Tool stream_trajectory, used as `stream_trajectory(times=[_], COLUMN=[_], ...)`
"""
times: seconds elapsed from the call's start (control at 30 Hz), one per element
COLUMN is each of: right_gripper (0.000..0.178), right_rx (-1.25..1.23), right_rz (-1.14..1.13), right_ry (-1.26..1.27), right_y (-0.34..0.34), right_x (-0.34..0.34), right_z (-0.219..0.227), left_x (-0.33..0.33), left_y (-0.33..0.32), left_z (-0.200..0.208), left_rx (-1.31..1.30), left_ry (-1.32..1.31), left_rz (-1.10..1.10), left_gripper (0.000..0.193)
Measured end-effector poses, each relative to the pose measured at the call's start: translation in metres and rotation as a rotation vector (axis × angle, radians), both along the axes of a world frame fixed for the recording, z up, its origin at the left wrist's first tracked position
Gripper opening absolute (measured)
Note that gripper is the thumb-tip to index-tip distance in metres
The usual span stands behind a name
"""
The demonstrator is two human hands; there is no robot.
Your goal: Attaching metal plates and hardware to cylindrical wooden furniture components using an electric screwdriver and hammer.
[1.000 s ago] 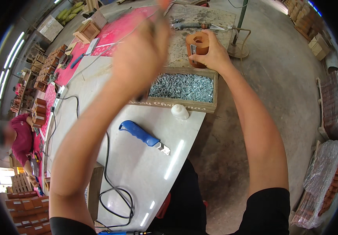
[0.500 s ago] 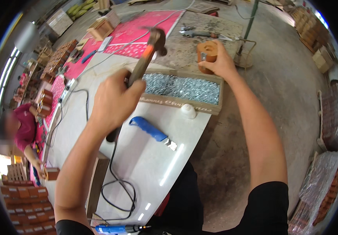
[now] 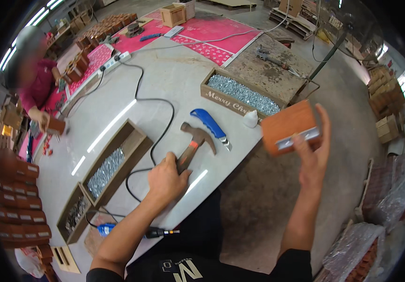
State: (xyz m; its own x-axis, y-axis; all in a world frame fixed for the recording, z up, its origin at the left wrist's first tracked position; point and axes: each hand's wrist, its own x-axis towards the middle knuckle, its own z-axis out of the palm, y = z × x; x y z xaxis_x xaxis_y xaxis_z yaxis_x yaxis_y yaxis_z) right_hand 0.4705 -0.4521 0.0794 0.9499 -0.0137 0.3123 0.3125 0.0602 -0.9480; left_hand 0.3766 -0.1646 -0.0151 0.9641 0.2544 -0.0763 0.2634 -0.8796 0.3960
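Holding block [image 3: 288, 123] aloft, right hand [image 3: 312, 162]; left hand [image 3: 166, 178] curled round hammer [image 3: 194, 144].

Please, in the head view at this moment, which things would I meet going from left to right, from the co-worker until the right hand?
Co-worker → nearer long box → left hand → hammer → white bottle → brown block → right hand.

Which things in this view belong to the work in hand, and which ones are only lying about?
In hand:
hammer, gripped by the left hand
orange-brown block with metal strip, held in the right hand

Apparently just lying about:
blue-handled cutter
white bottle
power tool
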Motion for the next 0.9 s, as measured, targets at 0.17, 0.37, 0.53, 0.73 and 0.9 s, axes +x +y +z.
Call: stream_trajectory(times=[0.17,0.37,0.53,0.73,0.9], right_gripper=[0.088,0.090,0.092,0.092,0.092], right_rx=[-0.078,-0.342,-0.506,-0.420,-0.451], right_rz=[0.332,0.631,0.841,1.048,1.137], right_ry=[0.008,-0.131,-0.325,-0.326,-0.339], right_y=[0.070,0.137,0.215,0.284,0.322], right_x=[-0.086,-0.157,-0.229,-0.292,-0.318], right_z=[0.013,0.027,0.021,0.000,-0.009], left_x=[-0.006,-0.157,-0.293,-0.356,-0.387], left_y=[-0.003,0.071,0.085,0.117,0.144], left_z=[-0.019,0.046,0.094,0.059,0.046], left_rx=[-0.163,-0.515,-0.686,-0.506,-0.537], left_ry=[-0.151,-0.271,-0.158,-0.504,-0.541], left_rz=[0.033,0.021,0.097,0.226,0.320], left_gripper=[0.042,0.054,0.087,0.096,0.095])
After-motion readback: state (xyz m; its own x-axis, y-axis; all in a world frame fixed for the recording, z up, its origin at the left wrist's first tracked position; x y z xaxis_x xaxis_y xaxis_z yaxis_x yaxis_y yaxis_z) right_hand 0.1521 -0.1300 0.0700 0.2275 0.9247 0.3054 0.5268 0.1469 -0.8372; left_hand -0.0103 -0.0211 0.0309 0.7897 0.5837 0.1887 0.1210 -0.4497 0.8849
